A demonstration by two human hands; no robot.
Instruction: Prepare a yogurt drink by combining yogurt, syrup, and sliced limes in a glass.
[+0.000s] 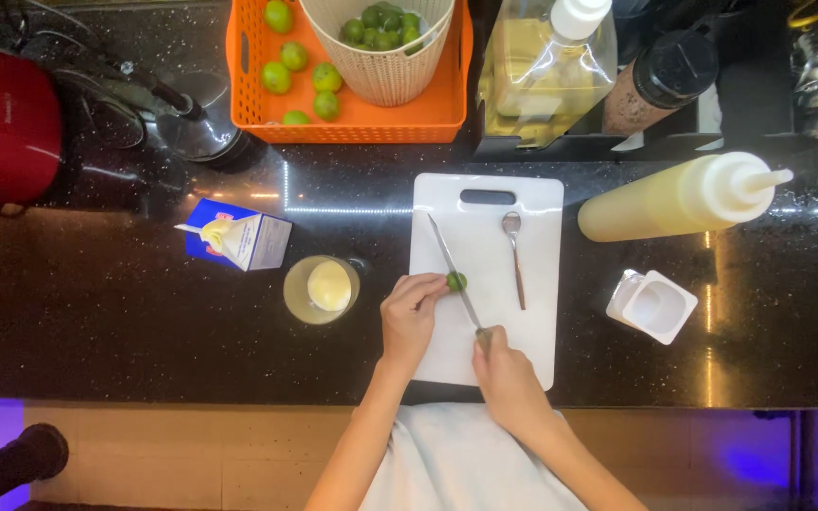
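The right hand (506,377) wraps the knife (453,268) handle, so only the handle's tip shows above the fist; the left hand (410,312) fingers cover part of the small lime (456,281), too small to tell whether it is whole; the orange tray (248,90) and the ribbed basket (385,76) are cut off by the top edge; the red appliance (2,123) runs off the left edge; both forearms leave the frame at the bottom; the clutter at upper right is too dark to identify.
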